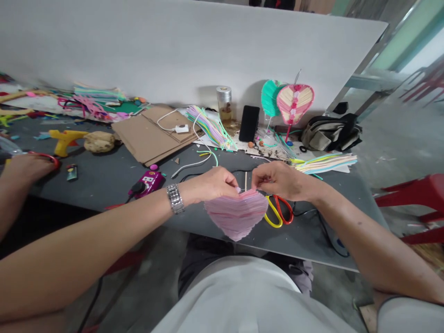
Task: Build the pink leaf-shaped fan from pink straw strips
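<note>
A pink heart-shaped fan (237, 212), made of rows of thin strips, hangs between my hands near the table's front edge, its point toward me. A thin pale stick (246, 180) shows past its far edge. My left hand (222, 181), with a metal watch on the wrist, pinches the fan's upper edge left of the stick. On the stick's right side, my right hand (274, 179) pinches a bit of pink at the same edge; its fingertips are partly hidden. Scissors (279, 212) with yellow and orange handles lie just right of the fan.
Behind stand a phone (249, 123), a glass bottle (225, 106) and two finished fans (294, 104). Colored strips (211, 127) lie by cardboard sheets (156, 132). A purple power socket (147, 183) and yellow glue gun (65, 141) are leftward. Another person's hand (27, 171) rests far left.
</note>
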The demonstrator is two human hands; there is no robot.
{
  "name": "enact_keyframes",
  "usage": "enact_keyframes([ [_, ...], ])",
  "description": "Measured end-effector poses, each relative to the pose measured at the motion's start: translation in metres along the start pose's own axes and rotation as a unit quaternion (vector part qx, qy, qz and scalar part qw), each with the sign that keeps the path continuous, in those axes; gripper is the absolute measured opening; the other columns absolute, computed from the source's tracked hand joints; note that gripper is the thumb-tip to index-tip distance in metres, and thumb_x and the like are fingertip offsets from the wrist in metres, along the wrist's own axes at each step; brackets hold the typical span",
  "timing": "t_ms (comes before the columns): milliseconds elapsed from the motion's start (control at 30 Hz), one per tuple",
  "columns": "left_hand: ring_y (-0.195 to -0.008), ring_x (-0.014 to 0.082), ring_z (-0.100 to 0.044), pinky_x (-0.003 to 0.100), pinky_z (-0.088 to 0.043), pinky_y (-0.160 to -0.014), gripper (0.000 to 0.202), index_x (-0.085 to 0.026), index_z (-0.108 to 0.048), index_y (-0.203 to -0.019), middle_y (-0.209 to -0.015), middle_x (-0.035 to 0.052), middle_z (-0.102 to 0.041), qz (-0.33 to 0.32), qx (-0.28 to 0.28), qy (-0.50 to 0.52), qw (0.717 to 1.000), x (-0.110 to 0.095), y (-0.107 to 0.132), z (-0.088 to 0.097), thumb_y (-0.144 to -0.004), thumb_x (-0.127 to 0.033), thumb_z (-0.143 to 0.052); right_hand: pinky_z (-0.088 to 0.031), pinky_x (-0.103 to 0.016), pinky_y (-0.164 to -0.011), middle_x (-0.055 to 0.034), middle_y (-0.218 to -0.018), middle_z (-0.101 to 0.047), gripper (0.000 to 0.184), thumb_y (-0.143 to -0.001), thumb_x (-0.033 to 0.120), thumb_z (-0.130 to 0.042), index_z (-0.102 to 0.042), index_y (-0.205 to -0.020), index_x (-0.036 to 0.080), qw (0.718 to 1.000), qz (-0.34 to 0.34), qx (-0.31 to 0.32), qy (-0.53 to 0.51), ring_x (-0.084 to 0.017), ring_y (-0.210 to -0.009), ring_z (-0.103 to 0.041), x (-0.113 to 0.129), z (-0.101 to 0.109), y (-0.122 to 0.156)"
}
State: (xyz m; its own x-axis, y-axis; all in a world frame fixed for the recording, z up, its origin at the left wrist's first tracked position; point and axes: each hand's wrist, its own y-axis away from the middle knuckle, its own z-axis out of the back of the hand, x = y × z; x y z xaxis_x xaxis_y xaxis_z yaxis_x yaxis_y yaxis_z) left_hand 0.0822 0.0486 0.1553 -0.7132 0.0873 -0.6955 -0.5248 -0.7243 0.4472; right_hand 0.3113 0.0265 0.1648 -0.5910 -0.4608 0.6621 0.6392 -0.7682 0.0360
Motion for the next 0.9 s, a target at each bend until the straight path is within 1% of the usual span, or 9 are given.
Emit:
enact_keyframes([
  [167, -0.062, 0.0133, -0.046, 0.027, -0.031, -0.058, 0.029, -0.017, -0.075, -0.078, -0.064, -0.0020, -0.060, 0.000, 0.007, 0.011, 1.000, 0.002, 0.001, -0.001, -0.067, -0.043, -0.071, -0.037, -0.024, -0.067, 0.0023, -0.073, -0.065, 0.021, -0.075, 0.008, -0.052, -0.070, -0.079, 0.017, 0.999, -0.021, 0.017, -0.033, -0.012, -0.070, -0.055, -0.007, -0.004, 0.004],
  [400, -0.062, 0.0125, -0.046, 0.027, -0.030, -0.058, 0.027, -0.016, -0.074, -0.079, -0.068, -0.0010, -0.062, -0.011, 0.012, 0.004, 1.000, 0.007, 0.000, -0.004, -0.068, -0.041, -0.070, -0.038, -0.024, -0.067, 0.0019, -0.075, -0.067, 0.020, -0.076, 0.010, -0.053, -0.071, -0.083, 0.017, 0.997, -0.027, 0.032, -0.063, -0.012, -0.070, -0.056, -0.011, -0.009, 0.005],
  [533, -0.062, 0.0125, -0.046, 0.028, -0.029, -0.058, 0.025, -0.017, -0.075, -0.080, -0.070, -0.0002, -0.064, -0.017, 0.013, -0.004, 1.000, 0.010, -0.001, -0.003, -0.069, -0.038, -0.069, -0.039, -0.025, -0.067, 0.0011, -0.077, -0.068, 0.018, -0.079, 0.014, -0.055, -0.071, -0.085, 0.018, 0.995, -0.040, 0.028, -0.084, -0.013, -0.072, -0.057, -0.016, -0.013, 0.003],
  [700, -0.061, 0.0123, -0.045, 0.028, -0.030, -0.058, 0.022, -0.017, -0.073, -0.077, -0.066, -0.0014, -0.061, -0.012, 0.009, 0.009, 1.000, 0.013, -0.003, -0.007, -0.067, -0.036, -0.069, -0.041, -0.025, -0.066, 0.0008, -0.075, -0.067, 0.013, -0.080, 0.018, -0.058, -0.070, -0.084, 0.018, 0.992, -0.052, 0.026, -0.115, -0.014, -0.071, -0.058, -0.016, -0.016, 0.000],
  [767, -0.059, 0.0120, -0.044, 0.028, -0.029, -0.057, 0.021, -0.018, -0.072, -0.075, -0.063, -0.0020, -0.059, -0.007, 0.002, 0.012, 1.000, 0.013, 0.000, -0.004, -0.066, -0.036, -0.068, -0.043, -0.026, -0.068, 0.0002, -0.077, -0.068, 0.011, -0.083, 0.024, -0.062, -0.070, -0.087, 0.018, 0.991, -0.053, 0.000, -0.122, -0.014, -0.072, -0.059, -0.016, -0.015, 0.001],
  [800, -0.058, 0.0118, -0.043, 0.028, -0.028, -0.056, 0.020, -0.018, -0.072, -0.074, -0.062, -0.0023, -0.058, -0.004, -0.006, 0.009, 1.000, 0.013, 0.002, 0.001, -0.066, -0.036, -0.068, -0.044, -0.026, -0.069, -0.0004, -0.080, -0.069, 0.014, -0.084, 0.028, -0.065, -0.070, -0.091, 0.018, 0.990, -0.055, -0.031, -0.124, -0.015, -0.074, -0.061, -0.017, -0.013, 0.002],
  [867, -0.057, 0.0112, -0.042, 0.027, -0.026, -0.055, 0.020, -0.018, -0.073, -0.074, -0.060, -0.0026, -0.057, -0.002, -0.037, -0.005, 0.999, 0.013, 0.011, 0.016, -0.067, -0.036, -0.067, -0.047, -0.028, -0.073, -0.0028, -0.088, -0.072, 0.025, -0.086, 0.037, -0.068, -0.070, -0.101, 0.018, 0.981, -0.062, -0.130, -0.133, -0.017, -0.080, -0.063, -0.024, -0.013, 0.007],
  [900, -0.056, 0.0109, -0.041, 0.027, -0.025, -0.054, 0.020, -0.018, -0.073, -0.074, -0.060, -0.0025, -0.057, -0.004, -0.059, -0.012, 0.998, 0.013, 0.017, 0.027, -0.067, -0.035, -0.067, -0.047, -0.028, -0.074, -0.0039, -0.091, -0.072, 0.028, -0.087, 0.040, -0.068, -0.069, -0.104, 0.018, 0.970, -0.071, -0.188, -0.137, -0.018, -0.082, -0.064, -0.029, -0.015, 0.010],
])
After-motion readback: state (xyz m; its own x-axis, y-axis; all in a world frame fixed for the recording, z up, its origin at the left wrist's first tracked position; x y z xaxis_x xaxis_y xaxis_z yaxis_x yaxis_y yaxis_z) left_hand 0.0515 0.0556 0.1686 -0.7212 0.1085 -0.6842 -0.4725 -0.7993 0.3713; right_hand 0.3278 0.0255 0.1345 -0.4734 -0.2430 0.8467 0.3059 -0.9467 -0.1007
